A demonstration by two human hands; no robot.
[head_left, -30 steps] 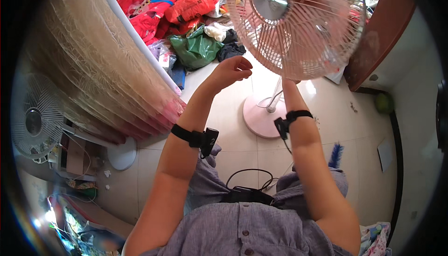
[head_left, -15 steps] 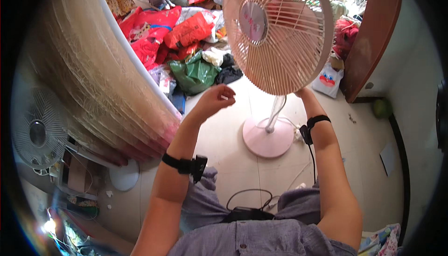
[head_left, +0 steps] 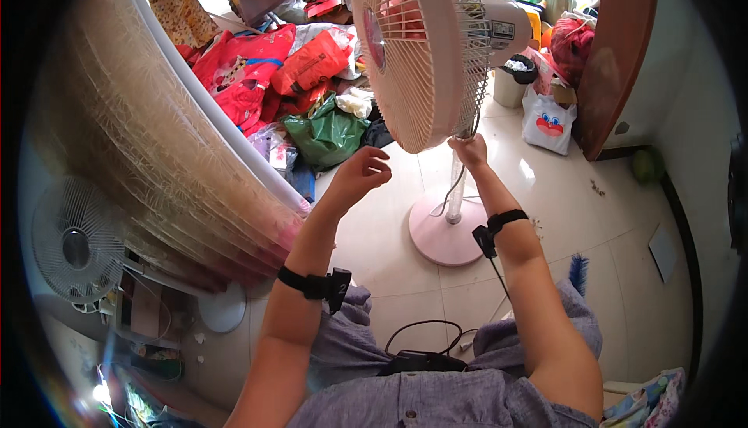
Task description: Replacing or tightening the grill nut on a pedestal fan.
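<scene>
A pink pedestal fan stands on the tiled floor in front of me, its caged head turned sideways so the motor housing shows at the right. Its clear pole rises from a round pink base, with a cord hanging alongside. My right hand is closed around the top of the pole, just below the fan head. To the left of the pole, my left hand hovers in the air, fingers loosely curled and apart, with nothing visible in it.
Red bags and a green plastic bag are heaped at the far left beside a pale curtain. A second, white fan stands at left. Behind the pink fan are a bin, a white bag and a brown panel.
The fan head has swung from facing me to nearly side-on, exposing its back. My right hand has shifted left along with it; the left hand has barely moved.
</scene>
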